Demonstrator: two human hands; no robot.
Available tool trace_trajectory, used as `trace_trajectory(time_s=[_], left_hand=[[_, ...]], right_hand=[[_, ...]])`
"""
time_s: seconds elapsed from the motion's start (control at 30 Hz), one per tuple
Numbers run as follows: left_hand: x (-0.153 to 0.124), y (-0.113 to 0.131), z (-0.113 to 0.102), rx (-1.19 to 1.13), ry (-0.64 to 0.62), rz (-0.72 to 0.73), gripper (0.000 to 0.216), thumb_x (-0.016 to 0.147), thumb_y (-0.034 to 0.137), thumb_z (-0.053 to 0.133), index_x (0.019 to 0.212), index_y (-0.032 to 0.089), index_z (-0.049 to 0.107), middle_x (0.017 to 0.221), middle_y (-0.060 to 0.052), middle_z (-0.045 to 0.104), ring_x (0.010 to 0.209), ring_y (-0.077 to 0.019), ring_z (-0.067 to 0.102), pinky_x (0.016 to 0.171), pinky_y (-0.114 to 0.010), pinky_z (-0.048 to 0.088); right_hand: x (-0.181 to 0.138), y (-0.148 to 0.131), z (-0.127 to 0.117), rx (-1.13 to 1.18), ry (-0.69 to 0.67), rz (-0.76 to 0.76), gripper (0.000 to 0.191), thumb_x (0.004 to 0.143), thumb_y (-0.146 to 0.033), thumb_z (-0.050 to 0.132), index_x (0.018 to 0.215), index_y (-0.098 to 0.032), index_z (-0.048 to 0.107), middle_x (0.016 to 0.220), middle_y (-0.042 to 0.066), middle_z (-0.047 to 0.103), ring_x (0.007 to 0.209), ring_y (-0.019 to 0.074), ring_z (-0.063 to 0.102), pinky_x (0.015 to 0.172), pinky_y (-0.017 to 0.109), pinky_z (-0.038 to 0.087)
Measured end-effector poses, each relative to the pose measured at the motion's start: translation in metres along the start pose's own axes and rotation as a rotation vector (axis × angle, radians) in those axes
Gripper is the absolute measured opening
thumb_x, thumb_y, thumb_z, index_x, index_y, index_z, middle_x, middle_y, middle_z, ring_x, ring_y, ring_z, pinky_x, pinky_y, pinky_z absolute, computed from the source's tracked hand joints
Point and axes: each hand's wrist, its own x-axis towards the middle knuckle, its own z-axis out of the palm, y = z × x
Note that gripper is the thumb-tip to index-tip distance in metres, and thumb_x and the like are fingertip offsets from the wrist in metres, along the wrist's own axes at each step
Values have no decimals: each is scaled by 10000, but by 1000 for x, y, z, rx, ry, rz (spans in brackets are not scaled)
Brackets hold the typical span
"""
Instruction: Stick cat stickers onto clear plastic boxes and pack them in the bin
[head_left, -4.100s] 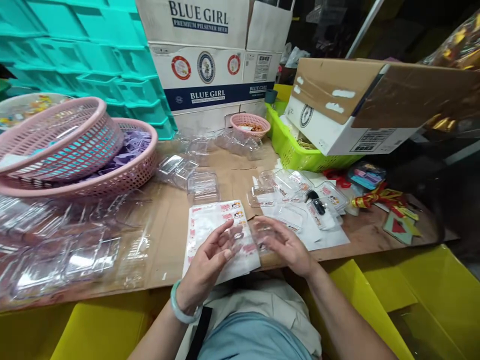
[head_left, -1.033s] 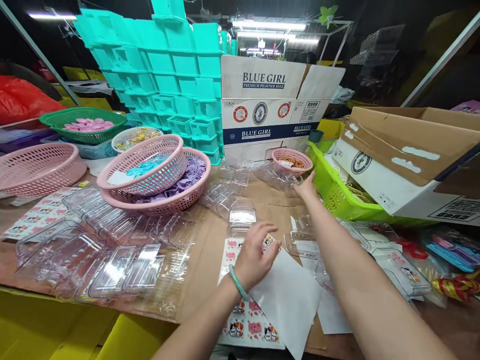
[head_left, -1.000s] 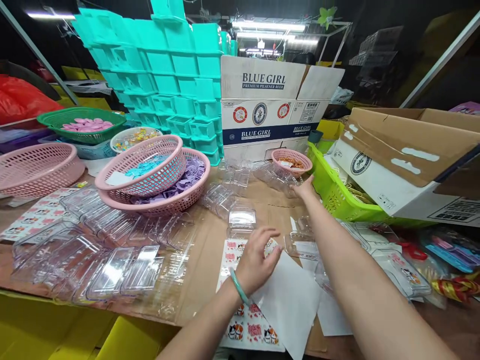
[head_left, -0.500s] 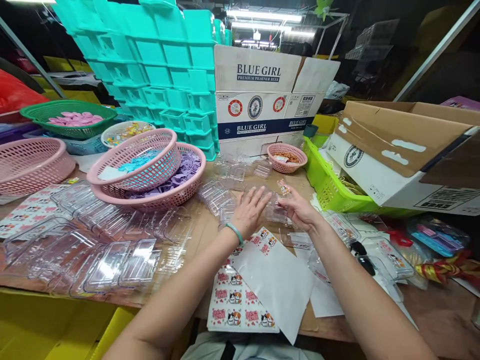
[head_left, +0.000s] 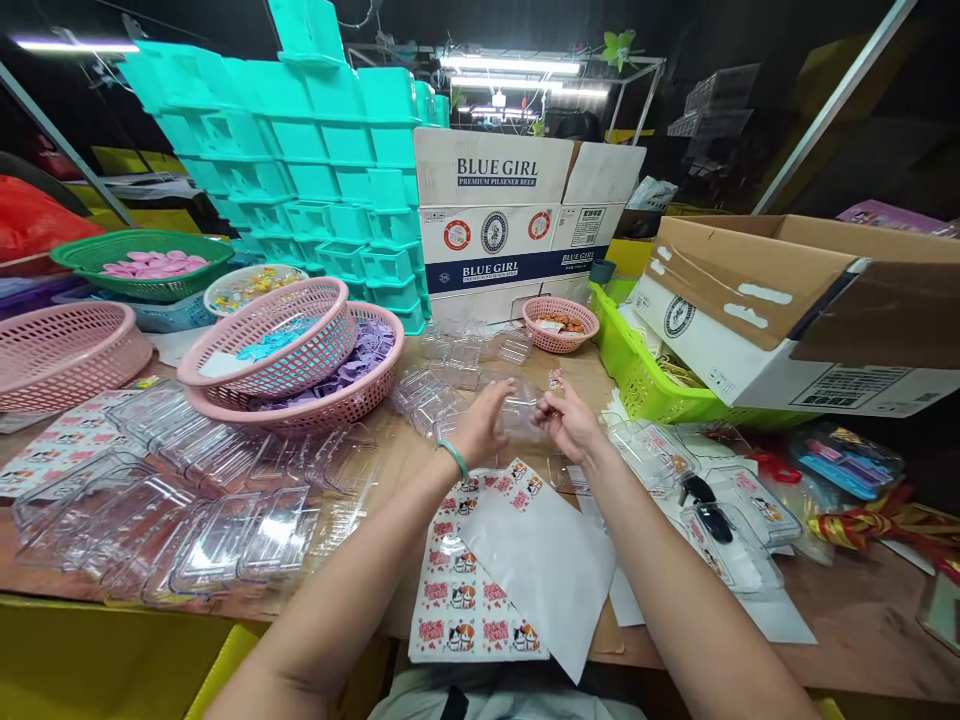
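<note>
My left hand [head_left: 481, 425] is curved round the left side of a clear plastic box [head_left: 519, 410], fingers at its far edge and thumb at its near edge. At the box's right side, my right hand [head_left: 571, 424] pinches a small printed sticker [head_left: 556, 379], which sticks up above the fingers. Below the hands lies a sticker sheet [head_left: 459, 598] with cat-and-dog pictures and red lettering. A white backing sheet [head_left: 551, 550] lies slantwise over it, with a few stickers at its top corner. More clear plastic boxes [head_left: 424, 392] lie just left of my left hand.
Clear plastic shells [head_left: 225, 530] spread over the left of the table, near stacked pink baskets [head_left: 300, 412]. Turquoise bins [head_left: 300, 170] and a white beer carton [head_left: 495, 225] stand behind. On the right are a green basket [head_left: 652, 385], an open carton [head_left: 750, 340] and stickered boxes [head_left: 731, 550].
My left hand has gone from lying flat over the box to curving round its left side. My right hand still pinches the sticker, its fingers now more curled. The view has shifted slightly.
</note>
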Motion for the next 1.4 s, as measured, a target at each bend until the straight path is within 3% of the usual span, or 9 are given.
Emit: trace_trajectory(time_s=[0.23,0.4,0.53,0.6,0.8,0.97,1.07,1.2,1.4], left_hand=[[-10,42,-47,-743,481,-324,598,663,298,737,1167,224,423,1137,-70,576,1111,-205,573,951,-340,447],[-68,81,-60,-1068,-10,-682,443,778,420,628,1143,236,456,936,-26,602,787,-173,646,637,-267,477],[-99,89,-39,-981,-219,-809,370,753,410,676,1011,199,516,801,-1,589,675,-130,594,575,-229,431],[-103,90,-24,-1012,-184,-819,362,752,451,676,964,184,555,762,0,581,648,-119,566,574,-229,431],[-106,94,5,-1200,155,-1098,425,700,533,715,863,162,590,746,-15,607,646,-107,563,568,-211,433],[-106,88,5,-1207,203,-1104,413,728,542,674,696,136,608,649,-28,613,540,-101,552,517,-215,414],[-106,90,4,-1377,294,-1115,453,778,558,600,647,126,617,626,-45,621,513,-98,542,526,-223,428],[-113,101,4,-1634,385,-998,336,820,442,585,966,156,682,1009,-91,690,865,-177,645,710,-267,504],[-130,97,2,-1391,263,-772,338,808,280,669,1139,207,658,1231,-78,626,1094,-207,574,917,-312,451]], right_hand=[[-3,19,4,-275,23,-96,801,668,-191,654,1402,-261,339,619,-77,572,505,136,532,553,285,487],[-50,9,6,-799,167,-515,617,706,-329,735,1289,-280,539,1174,106,612,1082,286,574,908,427,453],[-99,1,4,-585,-267,-420,711,794,-439,674,1408,-304,344,1274,101,581,1186,247,547,976,429,445],[-116,6,3,-360,-431,-261,763,818,-418,660,1436,-306,228,1142,83,654,1070,213,617,924,411,485],[-132,31,-5,-166,-314,-311,926,767,-391,746,1445,-343,117,1096,48,643,1082,194,595,1015,434,420],[-137,36,0,-105,-450,-307,1082,685,-457,800,1472,-335,68,1076,60,651,1056,228,603,988,466,428],[-140,41,13,-64,-297,-389,970,719,-402,781,1451,-326,149,946,15,657,932,198,624,940,429,451],[-137,49,21,-8,-25,-420,756,795,-346,695,1408,-292,257,868,-6,655,849,169,629,886,374,472],[-122,48,1,-108,-5,-229,595,843,-438,619,1362,-280,376,1153,82,650,1033,203,625,891,382,486]])
